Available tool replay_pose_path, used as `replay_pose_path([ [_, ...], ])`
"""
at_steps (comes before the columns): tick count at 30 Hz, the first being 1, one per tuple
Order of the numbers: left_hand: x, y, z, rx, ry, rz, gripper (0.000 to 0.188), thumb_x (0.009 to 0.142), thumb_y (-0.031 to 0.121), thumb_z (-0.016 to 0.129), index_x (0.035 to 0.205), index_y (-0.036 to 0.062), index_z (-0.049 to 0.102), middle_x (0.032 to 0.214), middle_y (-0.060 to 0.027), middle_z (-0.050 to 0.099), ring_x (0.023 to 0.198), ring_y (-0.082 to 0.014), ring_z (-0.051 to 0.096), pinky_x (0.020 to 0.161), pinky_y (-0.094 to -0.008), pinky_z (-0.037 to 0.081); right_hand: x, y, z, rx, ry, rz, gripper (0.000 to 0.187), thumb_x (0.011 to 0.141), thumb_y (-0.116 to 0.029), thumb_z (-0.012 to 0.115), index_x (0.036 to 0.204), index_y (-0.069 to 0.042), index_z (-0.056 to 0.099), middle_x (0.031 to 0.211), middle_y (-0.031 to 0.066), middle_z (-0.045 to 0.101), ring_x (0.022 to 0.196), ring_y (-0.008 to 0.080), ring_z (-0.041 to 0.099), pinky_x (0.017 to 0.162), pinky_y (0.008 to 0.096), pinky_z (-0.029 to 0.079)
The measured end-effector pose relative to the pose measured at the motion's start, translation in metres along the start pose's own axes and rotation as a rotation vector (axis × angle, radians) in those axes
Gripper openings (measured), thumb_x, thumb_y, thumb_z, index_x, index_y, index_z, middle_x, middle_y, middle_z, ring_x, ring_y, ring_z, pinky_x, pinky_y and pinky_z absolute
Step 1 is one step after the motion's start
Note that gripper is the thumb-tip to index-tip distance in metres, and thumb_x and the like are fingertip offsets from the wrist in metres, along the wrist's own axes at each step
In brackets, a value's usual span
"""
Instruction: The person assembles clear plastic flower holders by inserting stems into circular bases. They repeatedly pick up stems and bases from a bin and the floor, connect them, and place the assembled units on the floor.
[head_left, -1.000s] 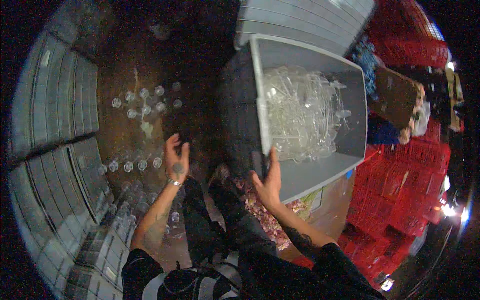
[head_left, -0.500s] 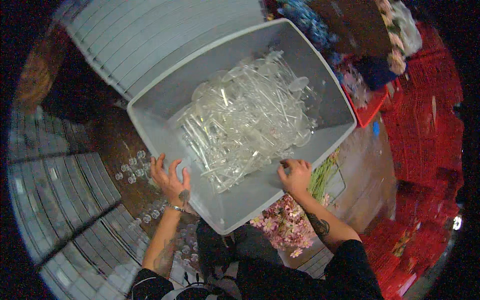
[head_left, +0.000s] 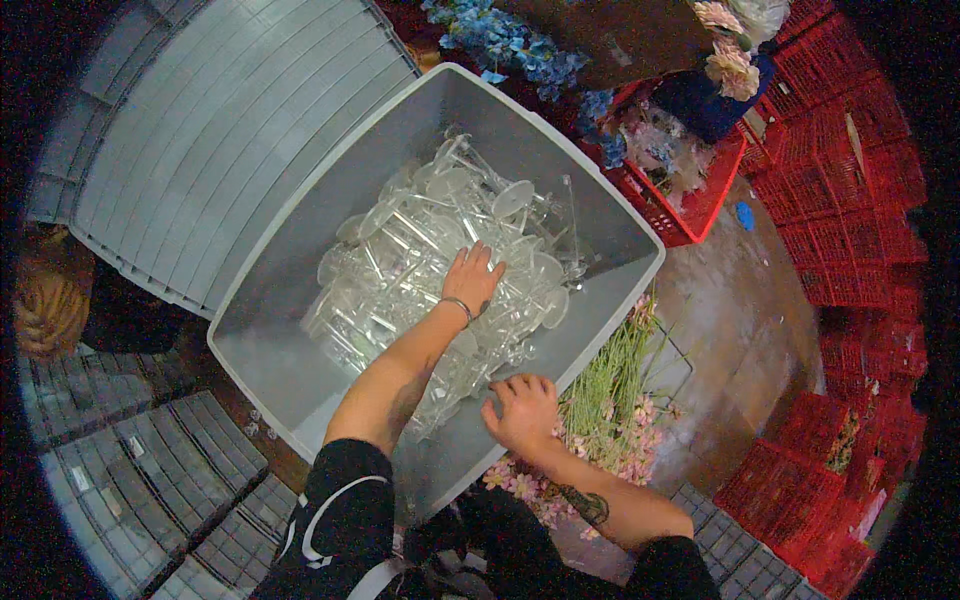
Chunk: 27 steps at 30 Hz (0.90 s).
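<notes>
A large grey plastic bin stands tilted in front of me, holding a heap of clear plastic pieces with thin rods and round flat discs. My left hand reaches into the bin and lies over the middle of the heap, fingers stretched out; what is under its palm is hidden. Across the bin's near right rim hangs my right hand, its fingers loosely bent over the inner wall and its thumb apart. No piece shows in it.
Pink flowers with green stems lie right of the bin. A red crate with wrapped items stands beyond, near blue flowers. Stacked red crates line the right side; grey crates stand at the left.
My left hand has moved from beside the bin's left rim onto the heap inside. The bin appears lower and further left in view, while my right hand stays near its right rim.
</notes>
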<state>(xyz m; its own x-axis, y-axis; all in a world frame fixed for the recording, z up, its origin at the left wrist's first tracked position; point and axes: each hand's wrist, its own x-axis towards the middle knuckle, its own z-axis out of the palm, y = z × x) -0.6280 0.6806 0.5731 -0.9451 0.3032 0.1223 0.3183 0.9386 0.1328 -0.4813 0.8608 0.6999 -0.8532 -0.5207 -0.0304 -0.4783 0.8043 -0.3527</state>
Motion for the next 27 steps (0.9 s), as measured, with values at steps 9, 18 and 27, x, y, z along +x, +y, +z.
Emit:
replay_pose_path([
  [9,0.047,-0.018,0.01,0.1,-0.403,0.111,0.023,0.092,0.022,0.052,0.102,0.0203,0.073,0.12,-0.0101,0.061,0.116,-0.0239,0.055,0.102,-0.0425,0.036,-0.001,0.008,0.009,0.145,0.125,-0.026,0.025,0.075,-0.033,0.068,0.087,-0.011,0.067,0.088,0.0083,0.063,0.093,0.0301,0.059,0.084,0.0472,0.043],
  [18,0.039,-0.019,-0.042,0.255,-0.558,0.473,0.019,0.086,0.021,0.056,0.099,0.0188,0.07,0.09,-0.0065,0.071,0.096,-0.0215,0.063,0.093,-0.0417,0.043,-0.003,0.007,0.002,0.181,0.191,-0.028,0.018,0.07,-0.024,0.07,0.083,-0.012,0.067,0.085,0.0058,0.06,0.09,0.0269,0.059,0.083,0.0437,0.042],
  [27,-0.002,0.011,-0.12,0.288,-0.597,0.388,0.015,0.088,0.021,0.054,0.091,0.014,0.067,0.081,-0.0073,0.071,0.087,-0.0242,0.069,0.076,-0.0402,0.05,-0.007,0.007,0.01,0.147,0.227,-0.027,0.018,0.072,-0.026,0.069,0.081,-0.011,0.067,0.083,0.0073,0.061,0.089,0.0296,0.059,0.084,0.0457,0.043],
])
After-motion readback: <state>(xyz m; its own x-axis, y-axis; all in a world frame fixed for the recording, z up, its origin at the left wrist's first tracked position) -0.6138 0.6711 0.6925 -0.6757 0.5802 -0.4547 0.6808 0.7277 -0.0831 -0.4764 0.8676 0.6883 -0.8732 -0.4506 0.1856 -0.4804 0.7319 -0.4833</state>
